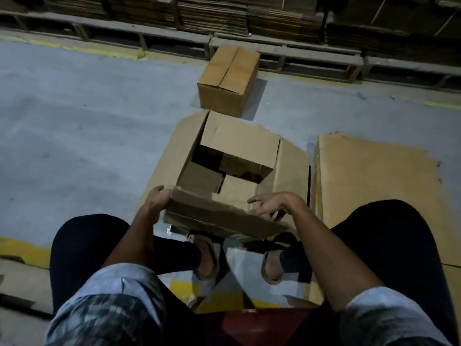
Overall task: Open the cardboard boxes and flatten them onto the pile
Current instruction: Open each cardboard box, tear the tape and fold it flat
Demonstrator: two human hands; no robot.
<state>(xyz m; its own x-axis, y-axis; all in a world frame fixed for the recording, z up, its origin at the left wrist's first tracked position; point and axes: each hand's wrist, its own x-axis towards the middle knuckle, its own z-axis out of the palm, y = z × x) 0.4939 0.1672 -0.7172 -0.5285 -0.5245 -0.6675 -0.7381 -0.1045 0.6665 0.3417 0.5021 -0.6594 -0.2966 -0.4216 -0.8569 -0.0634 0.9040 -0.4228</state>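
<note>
1. Two cardboard boxes are in view that are not yet flat. The open box [232, 166] lies on the floor right in front of the person's knees, with its flaps spread outward and a dark hollow showing inside. The closed box [229, 81] stands farther away, just beyond the open one, with its two top flaps meeting along a centre seam.
2. Two hands work on the open box. The left hand [156, 203] grips the left end of the near flap [212, 213], its fingers curled round the edge.
3. The right hand [272, 204] hovers over the right part of that same flap with its fingers spread and loosely bent. Whether they touch the cardboard cannot be told, and they close on nothing.
4. One flattened sheet [374, 191] of cardboard lies on the floor to the right of the open box, just beside it and reaching under the person's right knee. How many layers it has cannot be seen.
5. Two sandalled feet [207, 258] rest on the floor below the held flap, between dark trousered knees.
6. The floor [74, 121] is grey and painted, marked with worn yellow lines [25, 250] near the person and along the far side.
7. Along the far wall runs a row of wooden pallets [287, 48], loaded with stacks of flat cardboard [212, 16]. The light is dim.
</note>
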